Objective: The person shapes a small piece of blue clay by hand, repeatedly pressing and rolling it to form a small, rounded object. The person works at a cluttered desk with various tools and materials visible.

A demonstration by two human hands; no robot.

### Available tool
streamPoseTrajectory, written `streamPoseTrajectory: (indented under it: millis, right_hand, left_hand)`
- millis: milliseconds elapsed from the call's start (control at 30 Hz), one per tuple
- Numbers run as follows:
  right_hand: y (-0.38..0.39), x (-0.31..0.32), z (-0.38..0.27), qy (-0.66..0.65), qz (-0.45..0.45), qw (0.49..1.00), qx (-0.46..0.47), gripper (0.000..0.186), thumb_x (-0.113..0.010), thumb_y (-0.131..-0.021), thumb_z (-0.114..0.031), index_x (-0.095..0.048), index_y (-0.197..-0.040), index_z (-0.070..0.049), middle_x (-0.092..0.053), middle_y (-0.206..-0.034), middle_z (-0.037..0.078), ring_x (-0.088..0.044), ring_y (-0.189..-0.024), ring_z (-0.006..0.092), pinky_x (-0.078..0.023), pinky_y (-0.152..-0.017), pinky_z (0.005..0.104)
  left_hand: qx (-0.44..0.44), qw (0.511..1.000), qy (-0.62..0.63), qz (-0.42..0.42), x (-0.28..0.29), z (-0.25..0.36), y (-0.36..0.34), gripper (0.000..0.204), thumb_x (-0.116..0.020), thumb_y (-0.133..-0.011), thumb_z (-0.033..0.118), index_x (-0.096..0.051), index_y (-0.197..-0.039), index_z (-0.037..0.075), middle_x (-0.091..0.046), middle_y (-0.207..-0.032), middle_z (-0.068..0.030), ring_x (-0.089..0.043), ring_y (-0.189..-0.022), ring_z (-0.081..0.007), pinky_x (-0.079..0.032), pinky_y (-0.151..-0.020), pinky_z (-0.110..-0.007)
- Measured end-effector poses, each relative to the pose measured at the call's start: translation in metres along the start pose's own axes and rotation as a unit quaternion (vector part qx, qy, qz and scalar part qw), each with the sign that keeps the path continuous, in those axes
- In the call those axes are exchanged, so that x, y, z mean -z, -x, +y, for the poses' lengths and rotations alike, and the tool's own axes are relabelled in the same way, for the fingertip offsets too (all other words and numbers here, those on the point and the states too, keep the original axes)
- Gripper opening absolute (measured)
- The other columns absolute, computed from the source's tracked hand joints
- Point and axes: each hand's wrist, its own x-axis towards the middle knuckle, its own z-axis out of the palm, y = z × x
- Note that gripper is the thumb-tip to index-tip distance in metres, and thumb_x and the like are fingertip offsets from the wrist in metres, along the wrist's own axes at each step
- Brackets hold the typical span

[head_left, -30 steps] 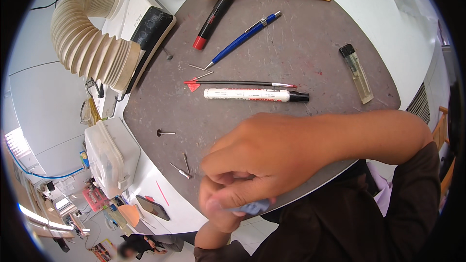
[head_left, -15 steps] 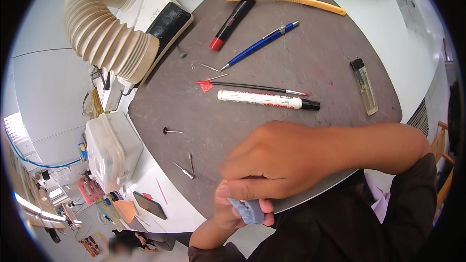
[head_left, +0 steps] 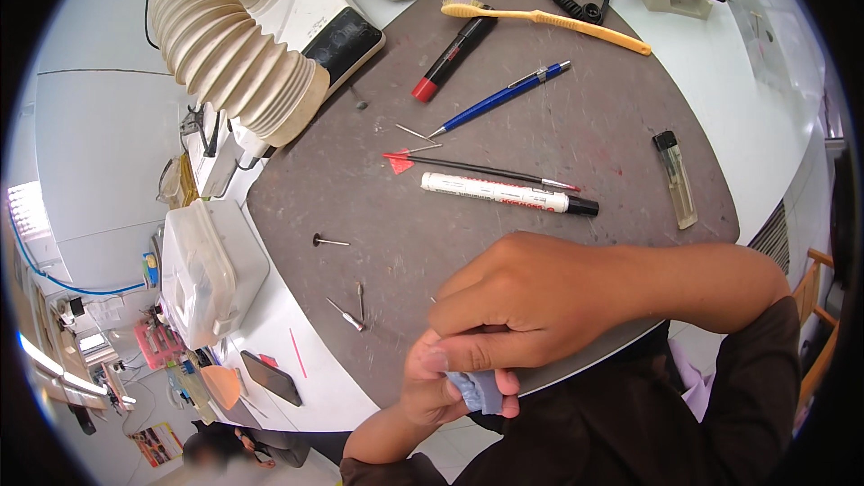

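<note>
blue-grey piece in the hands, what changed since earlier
More of the blue-grey piece shows below the right hand; the left hand still holds it. The white marker and blue pencil appear farther right and lower, as the view shifted; their layout stayed.

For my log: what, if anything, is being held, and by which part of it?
A small blue-grey piece, held in the left hand by its sides, between thumb and fingertips. The right hand meets its upper end; any grip there is hidden.
</note>
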Motion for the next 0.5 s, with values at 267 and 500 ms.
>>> streamPoseTrajectory:
  millis: [267, 500]
  right_hand:
    - [0.002, -0.001, 0.001, -0.007, -0.001, 1.0, -0.005, 0.048, -0.059, -0.102, -0.041, -0.059, -0.068, -0.007, -0.066, -0.061, 0.008, -0.064, -0.06, 0.0315, -0.047, -0.058, 0.0412]
    - [0.002, 0.003, 0.002, -0.018, -0.005, 1.0, -0.009, 0.037, -0.065, -0.099, -0.038, -0.064, -0.08, -0.007, -0.065, -0.067, 0.006, -0.064, -0.062, 0.028, -0.047, -0.058, 0.0371]
  left_hand:
    - [0.017, 0.999, 0.034, -0.022, -0.002, 0.001, -0.005, 0.072, -0.077, -0.091, 0.021, -0.037, -0.144, -0.006, -0.068, -0.106, -0.0244, -0.071, -0.1, -0.0339, -0.065, -0.077, -0.047]
    - [-0.083, 0.994, -0.055, -0.034, 0.001, -0.001, -0.013, 0.052, -0.076, -0.092, 0.02, -0.046, -0.129, -0.002, -0.06, -0.119, -0.0264, -0.07, -0.102, -0.0354, -0.063, -0.081, -0.054]
